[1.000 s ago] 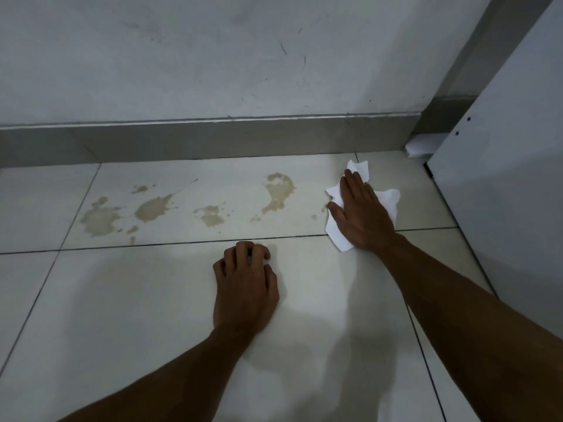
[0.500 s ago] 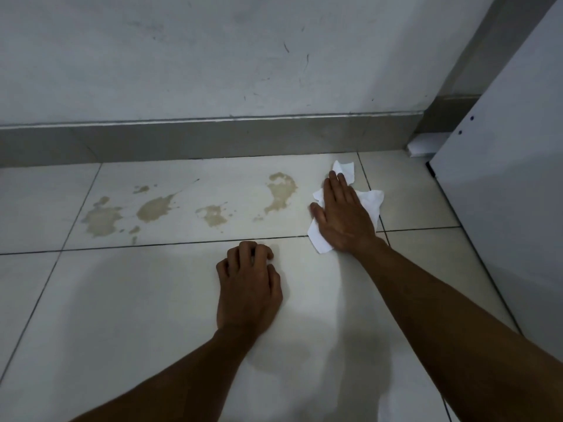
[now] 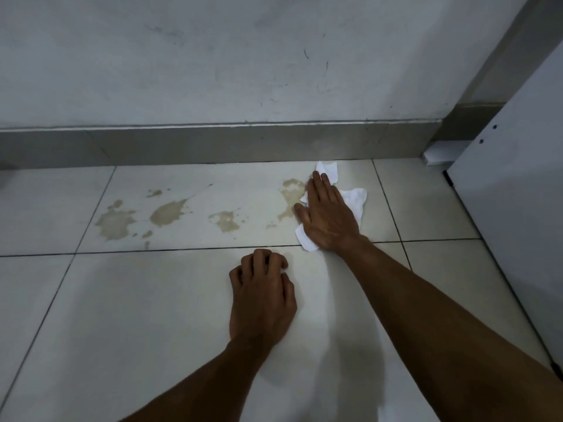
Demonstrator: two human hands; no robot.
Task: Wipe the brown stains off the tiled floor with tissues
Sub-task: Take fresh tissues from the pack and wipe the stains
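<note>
Several brown stains lie on one pale floor tile (image 3: 243,178) near the wall: a big blotch (image 3: 115,223) at the left, another (image 3: 167,212) beside it, a smaller one (image 3: 225,221) in the middle and a long one (image 3: 291,193) at the right. My right hand (image 3: 327,219) presses flat on a white tissue (image 3: 356,199), its fingers straight, at the right edge of the long stain. My left hand (image 3: 262,295) rests on the nearer tile with its fingers curled under, holding nothing.
A grey skirting (image 3: 213,144) and a scuffed white wall (image 3: 213,56) run along the far side. A white panel (image 3: 518,193) stands at the right. A small white object (image 3: 441,153) lies in the corner behind it.
My right hand has slid the tissue leftward along the tile, from the grout line up to the long stain. My left hand has stayed in place.
</note>
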